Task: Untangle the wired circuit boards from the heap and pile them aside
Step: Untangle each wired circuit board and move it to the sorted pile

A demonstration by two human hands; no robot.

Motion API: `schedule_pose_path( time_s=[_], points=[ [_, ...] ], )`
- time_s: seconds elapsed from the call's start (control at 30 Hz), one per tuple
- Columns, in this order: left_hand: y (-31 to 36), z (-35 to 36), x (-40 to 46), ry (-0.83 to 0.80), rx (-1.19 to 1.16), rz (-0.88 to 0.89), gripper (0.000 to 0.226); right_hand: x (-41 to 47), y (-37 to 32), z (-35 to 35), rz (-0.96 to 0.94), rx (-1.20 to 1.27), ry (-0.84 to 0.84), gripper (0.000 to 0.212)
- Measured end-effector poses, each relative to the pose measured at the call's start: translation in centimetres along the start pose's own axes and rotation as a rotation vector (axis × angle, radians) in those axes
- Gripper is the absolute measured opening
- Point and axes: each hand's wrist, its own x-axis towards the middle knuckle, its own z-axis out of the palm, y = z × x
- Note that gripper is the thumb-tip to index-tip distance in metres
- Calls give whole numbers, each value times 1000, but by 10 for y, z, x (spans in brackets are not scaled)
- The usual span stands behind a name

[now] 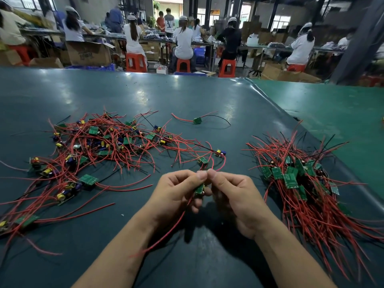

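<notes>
**Sorting job looks roughly halfway, big tangle still waiting**

Closest to the camera, both hands are busy with one board. The left hand [178, 190] has its fingers curled around a small green circuit board [199, 189], and the right hand [230, 196] pinches at the top of it, thumb tips nearly touching. Red wires [166, 231] trail from the board down toward the person, and a loop of red wire runs up from the fingertips toward the near edge of the heap, so this one probably isn't fully free yet.

To the person's right sits the sorted pile [301, 183], boards stacked together with their wires fanned out more or less the same way. That's a decent stack, so a good chunk of the work is done.

To the left and a bit farther out is the heap [99, 150], still a proper mess of red and black leads, green boards and yellow-capped parts spread wide over the dark counter [207, 96]. Looks at least as big as the done pile, so plenty left.

Beyond that, a single stray board [197, 120] lies apart from both groups; it'll need collecting too.

Way in the back, other workers [182, 42] sit on red stools [136, 62] at long benches.
</notes>
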Motion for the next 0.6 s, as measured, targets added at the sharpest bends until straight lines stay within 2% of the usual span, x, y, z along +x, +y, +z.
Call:
schedule_pose_path(
  time_s=[0.17, 0.3, 0.4, 0.6],
  points=[
    [0, 1, -2, -61, 44, -37, 14, 0, -3, -2, -27, -43, 102, 34],
    [1, 1, -3, -54, 59, -57, 14, 4, -2, -2, -41, -20, 186, 15],
    [0, 1, -5, -75, 99, -43, 21, 10, -3, -10, -77, 92, 277, 23],
    [1, 1, -6, -158, 150, -38, 20, 14, -8, -18, -241, 215, 386, 33]
  ],
)
